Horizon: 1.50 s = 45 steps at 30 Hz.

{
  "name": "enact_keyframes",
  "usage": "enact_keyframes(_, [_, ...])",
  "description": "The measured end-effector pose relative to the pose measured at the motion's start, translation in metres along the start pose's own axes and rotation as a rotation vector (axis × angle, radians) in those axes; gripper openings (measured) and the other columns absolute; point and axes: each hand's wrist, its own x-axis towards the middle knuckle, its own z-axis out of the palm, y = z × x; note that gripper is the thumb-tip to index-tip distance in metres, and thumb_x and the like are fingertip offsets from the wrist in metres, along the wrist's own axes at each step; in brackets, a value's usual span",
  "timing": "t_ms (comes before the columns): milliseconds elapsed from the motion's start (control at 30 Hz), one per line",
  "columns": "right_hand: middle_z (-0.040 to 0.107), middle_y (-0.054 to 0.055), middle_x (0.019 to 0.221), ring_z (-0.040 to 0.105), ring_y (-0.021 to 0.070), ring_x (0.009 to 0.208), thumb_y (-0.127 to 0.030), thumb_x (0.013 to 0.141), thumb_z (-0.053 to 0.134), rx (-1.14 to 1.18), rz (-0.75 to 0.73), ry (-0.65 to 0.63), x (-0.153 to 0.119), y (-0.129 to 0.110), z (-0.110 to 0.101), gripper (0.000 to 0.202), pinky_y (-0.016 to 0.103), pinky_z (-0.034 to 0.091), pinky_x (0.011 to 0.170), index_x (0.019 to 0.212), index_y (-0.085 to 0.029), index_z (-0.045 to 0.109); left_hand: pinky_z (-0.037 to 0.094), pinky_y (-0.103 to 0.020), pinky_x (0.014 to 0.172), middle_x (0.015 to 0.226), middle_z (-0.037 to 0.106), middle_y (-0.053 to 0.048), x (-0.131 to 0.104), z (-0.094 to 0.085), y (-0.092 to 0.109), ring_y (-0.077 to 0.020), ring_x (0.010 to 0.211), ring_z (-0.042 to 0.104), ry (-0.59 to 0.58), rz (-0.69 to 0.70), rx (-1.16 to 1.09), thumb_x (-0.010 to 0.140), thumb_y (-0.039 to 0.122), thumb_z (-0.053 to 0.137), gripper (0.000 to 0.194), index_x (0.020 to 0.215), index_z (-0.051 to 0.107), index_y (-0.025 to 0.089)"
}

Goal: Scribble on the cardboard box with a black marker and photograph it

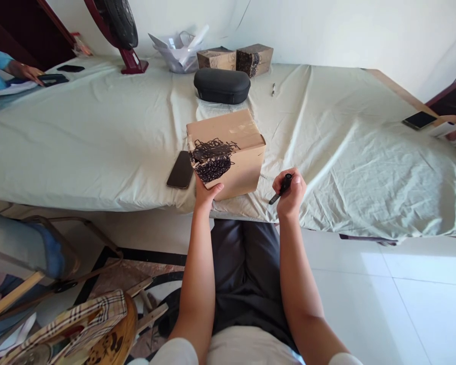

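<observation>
A brown cardboard box (243,167) stands slightly tilted near the front edge of the cloth-covered table. Dense black scribbles spread over its left corner, across the top and the front face. My left hand (208,193) grips the box at its lower left, thumb on the front face; the other fingers are hidden behind it. To the right of the box, my right hand (292,191) is closed around a black marker pen (279,190), apart from the box. Left of the box lies a dark smartphone (180,171), partly behind it.
Behind the box sits a black zip case (222,87). Two small cardboard boxes (255,59), a clear plastic basket (178,56) of papers and a fan (133,63) stand along the wall. Other people's hands (23,70) show at both table ends. A wooden stool (125,334) is lower left.
</observation>
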Motion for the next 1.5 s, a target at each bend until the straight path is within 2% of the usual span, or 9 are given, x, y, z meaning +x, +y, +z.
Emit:
enact_keyframes(567, [0.026, -0.008, 0.056, 0.019, 0.012, 0.046, -0.058, 0.095, 0.047, 0.033, 0.252, -0.12, 0.0, -0.004, -0.002, 0.041, 0.029, 0.016, 0.048, 0.068, -0.029, 0.037, 0.052, -0.054, 0.121, 0.153, 0.064, -0.019, 0.0, -0.001, -0.004, -0.039, 0.14, 0.066, -0.011, -0.003, 0.022, 0.045, 0.078, 0.098, 0.152, 0.171, 0.029, 0.029])
enact_keyframes(733, [0.047, -0.003, 0.061, 0.042, 0.0165, 0.059, -0.035, 0.088, 0.054, -0.477, -0.089, -0.08, -0.002, -0.009, -0.012, 0.022, 0.036, 0.039, 0.069, 0.069, -0.026, 0.047, 0.054, -0.054, 0.117, 0.146, 0.069, -0.018, -0.003, -0.001, -0.004, -0.0388, 0.135, 0.07, 0.018, -0.036, -0.009, 0.039, 0.08, 0.098, 0.148, 0.166, 0.04, 0.029])
enact_keyframes(867, [0.066, 0.002, 0.085, 0.063, 0.0237, 0.089, -0.03, 0.082, 0.055, -0.869, -0.051, -0.218, 0.006, 0.004, -0.023, 0.009, 0.052, 0.038, 0.106, 0.082, -0.024, 0.062, 0.053, -0.053, 0.119, 0.144, 0.071, -0.016, -0.003, -0.002, -0.002, -0.0395, 0.137, 0.068, 0.001, -0.041, -0.004, 0.037, 0.081, 0.098, 0.145, 0.163, 0.047, 0.029])
enact_keyframes(967, [0.073, 0.009, 0.117, 0.06, 0.034, 0.123, -0.041, 0.093, 0.054, -0.902, 0.026, -0.308, 0.008, 0.019, -0.031, 0.031, 0.06, 0.032, 0.118, 0.114, -0.024, 0.07, 0.052, -0.054, 0.12, 0.144, 0.07, -0.015, -0.004, -0.002, -0.001, -0.0401, 0.14, 0.067, -0.01, -0.045, -0.009, 0.038, 0.08, 0.098, 0.143, 0.161, 0.048, 0.028])
enact_keyframes(1100, [0.056, 0.014, 0.163, 0.045, 0.0383, 0.154, -0.071, 0.097, 0.054, -0.603, -0.093, -0.484, 0.004, 0.034, -0.031, 0.076, 0.06, 0.029, 0.13, 0.159, -0.027, 0.049, 0.054, -0.059, 0.117, 0.139, 0.072, -0.018, -0.009, -0.001, 0.005, -0.0429, 0.134, 0.069, -0.061, -0.081, 0.052, 0.04, 0.085, 0.094, 0.139, 0.157, 0.053, 0.023])
enact_keyframes(1200, [0.052, 0.015, 0.168, 0.047, 0.0418, 0.156, -0.085, 0.08, 0.074, -0.26, 0.0, -0.566, 0.001, 0.042, -0.023, 0.105, 0.059, 0.04, 0.128, 0.163, -0.028, 0.043, 0.048, -0.058, 0.125, 0.148, 0.067, -0.018, -0.015, -0.002, 0.016, -0.044, 0.146, 0.061, -0.178, -0.014, 0.185, 0.054, 0.092, 0.084, 0.125, 0.155, 0.055, 0.024])
enact_keyframes(1333, [0.062, 0.016, 0.157, 0.058, 0.0433, 0.147, -0.074, 0.068, 0.092, -0.083, 0.184, -0.479, -0.005, 0.045, -0.014, 0.114, 0.062, 0.049, 0.123, 0.161, -0.028, 0.046, 0.038, -0.053, 0.134, 0.157, 0.064, -0.013, -0.015, -0.008, 0.043, -0.0405, 0.161, 0.045, -0.329, 0.029, 0.344, 0.077, 0.103, 0.05, 0.104, 0.147, 0.066, 0.028])
enact_keyframes(1400, [0.06, 0.017, 0.158, 0.057, 0.0441, 0.148, -0.073, 0.064, 0.096, -0.088, 0.184, -0.445, -0.007, 0.045, -0.013, 0.118, 0.064, 0.047, 0.124, 0.161, -0.028, 0.045, 0.026, -0.054, 0.139, 0.168, 0.055, -0.01, -0.007, -0.013, 0.059, -0.0365, 0.171, 0.027, -0.276, 0.024, 0.617, 0.093, 0.089, 0.042, 0.084, 0.145, 0.068, 0.029])
enact_keyframes(1500, [0.055, 0.017, 0.163, 0.052, 0.0453, 0.153, -0.075, 0.061, 0.097, -0.129, 0.131, -0.409, -0.009, 0.047, -0.012, 0.125, 0.066, 0.044, 0.127, 0.164, -0.03, 0.042, 0.018, -0.068, 0.137, 0.179, 0.037, -0.017, 0.011, -0.021, 0.084, -0.0455, 0.171, 0.018, 0.044, -0.14, 1.221, 0.097, 0.057, 0.065, 0.071, 0.157, 0.057, 0.022])
